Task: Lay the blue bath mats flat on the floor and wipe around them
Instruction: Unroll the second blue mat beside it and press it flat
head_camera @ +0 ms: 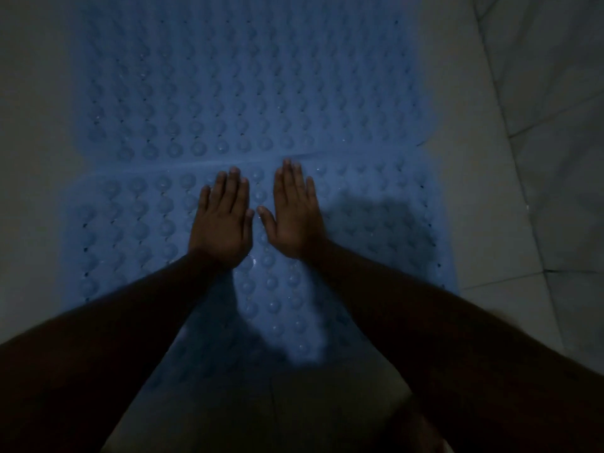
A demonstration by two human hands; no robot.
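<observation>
Two blue bath mats covered in round suction cups lie on the pale floor. The far mat (248, 83) fills the upper middle; the near mat (137, 230) lies below it, and their edges meet along a seam just beyond my fingertips. My left hand (224, 220) and my right hand (294, 212) rest palm down on the near mat, side by side, fingers together and pointing toward the seam, thumbs nearly touching. Neither hand holds anything. My forearms hide part of the near mat.
Dim light. Pale floor tiles (536, 165) with dark grout lines run along the right side. Bare pale floor (29, 152) lies to the left of the mats. My arms cast shadows over the near mat's right and lower parts.
</observation>
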